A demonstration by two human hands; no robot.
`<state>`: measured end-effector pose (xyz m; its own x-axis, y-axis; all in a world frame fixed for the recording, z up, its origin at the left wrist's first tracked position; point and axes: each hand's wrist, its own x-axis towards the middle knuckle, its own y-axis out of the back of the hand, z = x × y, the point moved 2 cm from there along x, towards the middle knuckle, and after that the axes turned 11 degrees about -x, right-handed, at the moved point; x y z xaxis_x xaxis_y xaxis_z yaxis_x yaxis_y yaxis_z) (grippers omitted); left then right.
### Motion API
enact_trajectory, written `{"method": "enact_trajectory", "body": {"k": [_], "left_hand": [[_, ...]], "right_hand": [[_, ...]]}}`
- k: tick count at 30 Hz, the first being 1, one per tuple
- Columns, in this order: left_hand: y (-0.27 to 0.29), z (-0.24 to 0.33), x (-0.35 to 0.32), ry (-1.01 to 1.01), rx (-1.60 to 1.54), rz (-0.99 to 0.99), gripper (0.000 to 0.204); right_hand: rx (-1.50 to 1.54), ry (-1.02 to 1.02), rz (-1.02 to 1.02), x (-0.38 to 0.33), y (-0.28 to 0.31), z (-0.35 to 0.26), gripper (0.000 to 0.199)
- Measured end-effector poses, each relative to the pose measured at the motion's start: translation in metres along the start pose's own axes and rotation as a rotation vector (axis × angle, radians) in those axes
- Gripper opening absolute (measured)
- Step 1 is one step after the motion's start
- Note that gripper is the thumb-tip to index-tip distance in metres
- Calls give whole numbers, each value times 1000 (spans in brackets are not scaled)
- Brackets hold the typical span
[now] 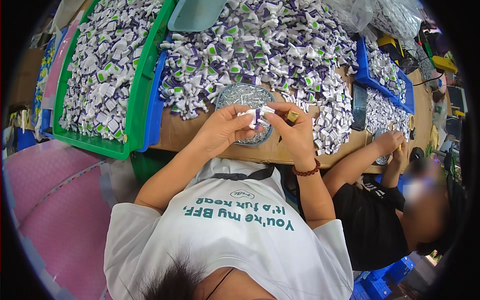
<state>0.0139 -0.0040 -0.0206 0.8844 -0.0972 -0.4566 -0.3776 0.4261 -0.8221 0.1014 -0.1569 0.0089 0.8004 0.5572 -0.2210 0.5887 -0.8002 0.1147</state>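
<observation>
Above a clear bowl (pixel 270 134) of small metal pins (pixel 245 95), my two hands meet around a small white and purple plastic figure part (pixel 257 118). My left hand (pixel 220 131) pinches it from the left between thumb and fingers. From the other side, my right hand (pixel 296 136) grips a white piece at the part's upper right; whether this is separate or joined, I cannot tell. A short brass-coloured tool (pixel 292 116) is tucked in the right hand's fingers. A dark red bead bracelet circles my right wrist.
A large heap of similar white, purple and green parts (pixel 260 45) covers the table. To the left stands a full green tray (pixel 90 146); blue trays (pixel 370 75) hold more at right. A co-worker's hand (pixel 389 142) works close by on the right. A pale blue tray (pixel 197 14) lies at the back.
</observation>
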Motion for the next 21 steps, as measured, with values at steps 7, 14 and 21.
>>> {"method": "enact_trajectory", "body": {"k": [7,14,21], "left_hand": [[0,3,-1,-44,41,17,17],[-4,2,-2,-31,92,31,16],[-4,1,-5,-62,117,76,16]], "right_hand": [[68,-30,-4,-3,0,2,19],[69,-3,14,-1,1,1,19],[-11,31,-32,-6,-1,0,16]]}}
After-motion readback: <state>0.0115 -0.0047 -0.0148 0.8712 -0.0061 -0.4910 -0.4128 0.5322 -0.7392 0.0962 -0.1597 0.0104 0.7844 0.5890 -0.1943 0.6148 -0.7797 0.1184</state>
